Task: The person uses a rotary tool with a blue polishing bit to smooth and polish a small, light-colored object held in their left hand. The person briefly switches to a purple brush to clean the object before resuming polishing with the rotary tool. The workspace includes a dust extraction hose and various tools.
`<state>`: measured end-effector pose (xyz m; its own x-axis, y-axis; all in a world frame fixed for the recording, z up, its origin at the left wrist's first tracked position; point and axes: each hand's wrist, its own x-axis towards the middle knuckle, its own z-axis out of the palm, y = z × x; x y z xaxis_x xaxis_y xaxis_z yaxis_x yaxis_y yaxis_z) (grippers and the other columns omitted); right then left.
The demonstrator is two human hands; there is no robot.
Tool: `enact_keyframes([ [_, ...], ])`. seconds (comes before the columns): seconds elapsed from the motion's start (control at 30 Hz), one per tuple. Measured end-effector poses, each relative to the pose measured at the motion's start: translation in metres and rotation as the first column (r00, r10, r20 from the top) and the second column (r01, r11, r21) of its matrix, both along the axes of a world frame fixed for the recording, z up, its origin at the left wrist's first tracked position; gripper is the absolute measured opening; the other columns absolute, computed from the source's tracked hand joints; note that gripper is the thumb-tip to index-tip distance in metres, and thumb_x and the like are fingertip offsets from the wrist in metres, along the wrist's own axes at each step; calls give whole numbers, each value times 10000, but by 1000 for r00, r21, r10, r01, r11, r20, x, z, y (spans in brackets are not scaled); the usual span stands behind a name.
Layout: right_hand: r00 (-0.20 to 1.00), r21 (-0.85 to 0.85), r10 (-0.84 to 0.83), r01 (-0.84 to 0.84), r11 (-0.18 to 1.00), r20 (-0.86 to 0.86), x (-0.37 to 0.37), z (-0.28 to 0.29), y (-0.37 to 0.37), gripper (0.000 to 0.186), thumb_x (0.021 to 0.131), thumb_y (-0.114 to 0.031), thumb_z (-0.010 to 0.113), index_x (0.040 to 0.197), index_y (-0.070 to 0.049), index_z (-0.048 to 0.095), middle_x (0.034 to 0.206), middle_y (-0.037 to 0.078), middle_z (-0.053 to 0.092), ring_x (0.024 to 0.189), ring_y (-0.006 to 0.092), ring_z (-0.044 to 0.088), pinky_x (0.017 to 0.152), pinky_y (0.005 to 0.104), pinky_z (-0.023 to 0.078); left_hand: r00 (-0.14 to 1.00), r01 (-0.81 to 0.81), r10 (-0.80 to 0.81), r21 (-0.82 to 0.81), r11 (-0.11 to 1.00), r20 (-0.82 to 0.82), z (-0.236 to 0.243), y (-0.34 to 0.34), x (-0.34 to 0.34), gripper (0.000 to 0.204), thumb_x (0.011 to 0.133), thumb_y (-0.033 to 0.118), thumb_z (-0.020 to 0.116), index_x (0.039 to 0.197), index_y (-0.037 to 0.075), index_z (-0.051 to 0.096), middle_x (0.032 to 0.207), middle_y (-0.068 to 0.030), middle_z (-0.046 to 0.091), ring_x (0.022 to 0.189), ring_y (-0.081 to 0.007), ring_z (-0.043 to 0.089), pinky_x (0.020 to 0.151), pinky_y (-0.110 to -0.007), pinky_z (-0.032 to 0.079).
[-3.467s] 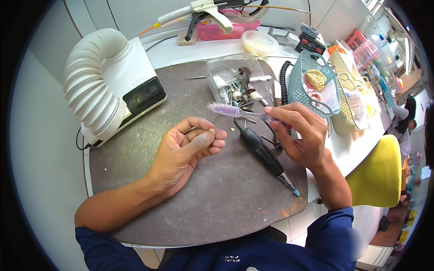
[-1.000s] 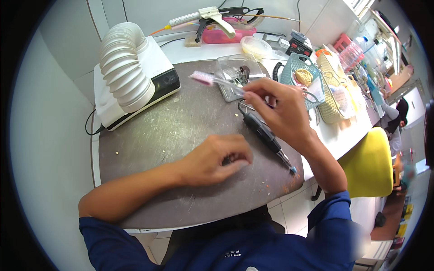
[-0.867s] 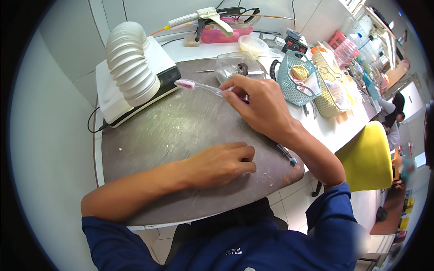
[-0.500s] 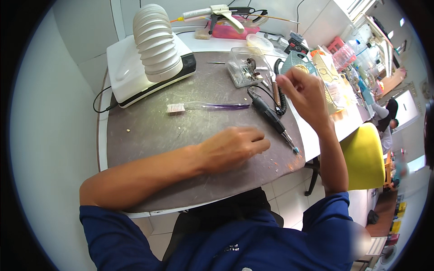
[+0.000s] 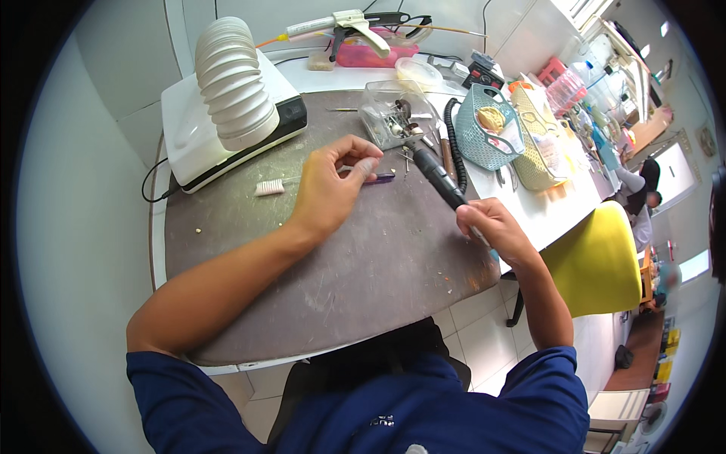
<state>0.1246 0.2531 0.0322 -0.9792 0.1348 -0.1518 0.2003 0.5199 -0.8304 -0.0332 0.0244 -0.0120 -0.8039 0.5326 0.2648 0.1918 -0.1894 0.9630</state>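
Observation:
My right hand is closed round the front end of a black rotary handpiece. The handpiece slants over the right part of the brown mat, and its small blue-green tip pokes out below my fingers. Above the toothbrush hovers my left hand, its fingers loosely curled with a gap inside the curl; I see nothing held there. Partly hidden behind that hand lies the toothbrush, with white bristles and a purple handle end. Just beyond the left hand stands a clear plastic box of small burs and polishing bits.
A white machine with a ribbed hose stands at the back left. Behind are a dispensing gun and a pink tray. Blue and yellow baskets stand right, near a yellow chair. People sit farther off.
My right hand came down from the air near the baskets and took hold of the handpiece. The left hand moved up and left from the mat to over the toothbrush. The view shifted slightly.

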Motion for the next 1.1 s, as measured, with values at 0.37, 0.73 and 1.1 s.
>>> enact_keyframes([
  [0.37, 976, -872, -76, -147, 467, -205, -34, -14, -23, 245, 957, -290, 629, 864, -66, 597, 676, -30, 429, 540, 69, 338, 510, 230, 322, 925, 219, -232, 77, 973, 300, 6, -3, 39, 149, 970, 115, 608, 1086, 23, 592, 976, -63, 653, 902, -108, 615, 853, -270, 515],
  [0.73, 754, 22, 270, -322, 947, -599, -88, -23, -8, 223, 894, -121, 614, 1067, 20, 615, 896, 122, 617, 791, 184, 672, 710, 273, 520, 724, 129, -219, 184, 974, 654, 15, -5, 19, 214, 952, 107, 633, 1139, 8, 606, 1021, -62, 643, 928, -119, 608, 878, -272, 505],
  [1.1, 551, 135, 369, -418, 898, -749, -90, -26, -7, 427, 706, -43, 842, 1074, -13, 628, 914, 145, 674, 765, 253, 706, 633, 308, 574, 662, 83, -185, 174, 981, 727, 20, -7, 20, 229, 892, 24, 673, 1113, 21, 614, 1007, -92, 657, 929, -156, 637, 851, -319, 533],
])
